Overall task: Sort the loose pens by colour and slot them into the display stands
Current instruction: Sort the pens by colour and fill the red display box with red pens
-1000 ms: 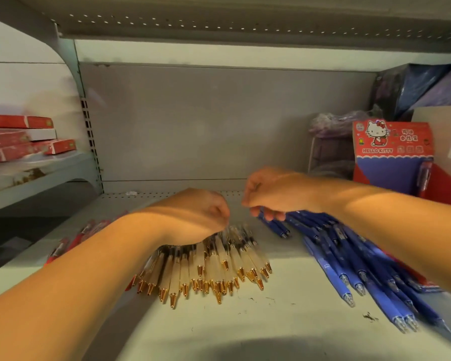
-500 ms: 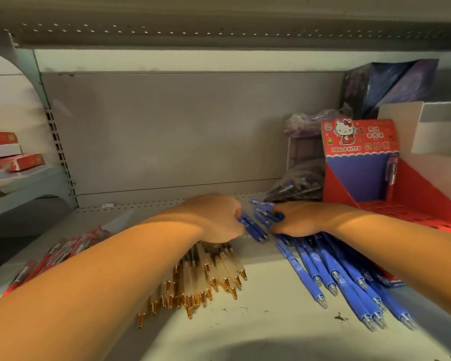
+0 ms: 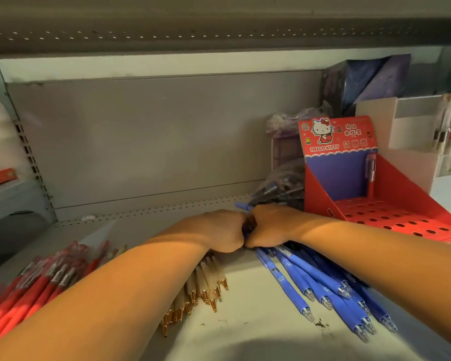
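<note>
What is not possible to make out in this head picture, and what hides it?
All head view.
Fingers of left hand and right hand: behind the hands' backs; grip on blue pens unclear.
Cream pens: upper ends under left forearm.
Red pens: cut by left edge.
Red display stand: front behind right forearm.

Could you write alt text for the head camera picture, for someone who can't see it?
A person's left-hand grip and right-hand grip meet, fingers curled, on the top ends of blue plastic pens fanned on a pale metal shelf. Cream gold-tipped pens and red pens lie left; a red perforated cardboard display stand stands right.
</note>
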Demonstrator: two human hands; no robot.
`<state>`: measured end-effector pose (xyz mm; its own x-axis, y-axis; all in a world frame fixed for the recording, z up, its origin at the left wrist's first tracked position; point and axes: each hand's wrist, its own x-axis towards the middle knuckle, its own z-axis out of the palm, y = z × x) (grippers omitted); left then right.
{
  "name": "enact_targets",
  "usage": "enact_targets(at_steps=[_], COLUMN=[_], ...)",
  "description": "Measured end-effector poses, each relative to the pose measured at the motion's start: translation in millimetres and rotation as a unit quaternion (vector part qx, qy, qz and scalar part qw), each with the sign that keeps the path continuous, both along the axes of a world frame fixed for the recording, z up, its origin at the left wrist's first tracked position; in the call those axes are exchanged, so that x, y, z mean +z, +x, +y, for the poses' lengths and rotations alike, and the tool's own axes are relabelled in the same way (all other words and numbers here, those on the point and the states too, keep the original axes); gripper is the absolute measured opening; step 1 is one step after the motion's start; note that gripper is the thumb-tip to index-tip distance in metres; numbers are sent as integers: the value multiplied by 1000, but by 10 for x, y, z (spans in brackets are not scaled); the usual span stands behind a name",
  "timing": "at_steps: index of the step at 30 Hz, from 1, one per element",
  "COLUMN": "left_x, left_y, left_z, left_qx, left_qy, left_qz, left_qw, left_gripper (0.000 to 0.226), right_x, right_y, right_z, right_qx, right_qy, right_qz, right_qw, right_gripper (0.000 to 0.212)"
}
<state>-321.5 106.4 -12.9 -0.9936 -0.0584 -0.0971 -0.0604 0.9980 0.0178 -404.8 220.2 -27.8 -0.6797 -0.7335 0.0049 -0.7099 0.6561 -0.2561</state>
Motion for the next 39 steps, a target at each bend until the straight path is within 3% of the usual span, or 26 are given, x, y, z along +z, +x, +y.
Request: enact_targets(at_steps=[6, 11, 14, 19, 23, 27, 31, 35, 39], left_x=[-37, 8, 60, 62, 68, 134, 188, 109, -2], left_y=[58, 112, 208, 496, 758, 939, 1015, 1033, 974], left_z=[-40, -80, -62, 37, 19, -32, -148, -169, -83], left_qx=[-36, -70, -111, -143, -153, -123, -53, -44, -71], left_qy=[18, 47, 42, 59, 32, 11, 32, 73, 108], left_qz=[8, 3, -17, -14, -18, -18, 73, 81, 58], left_qw=[999, 996, 993, 988, 987, 992, 995, 993, 990], left_gripper=[42, 35, 32, 30, 33, 33, 30, 28, 30], right_x=[91, 266, 446, 587, 387, 217, 270, 342, 345], right_y=[14, 74, 97, 329, 642, 830, 923, 964, 950], right_z=[33, 95, 206, 357, 336, 296, 337, 377, 419], right_qx=[-54, -47, -50, -28, 2, 23, 47, 21, 23], right_qy=[-41, -32, -74, -119, -41, -16, 26, 38, -47], right_qz=[-9, -49, -66, -132, -169, -119, -91, -92, -273], right_qw=[998, 997, 994, 984, 985, 992, 994, 995, 961], right_gripper=[14, 23, 24, 7, 26, 31, 72, 61, 21])
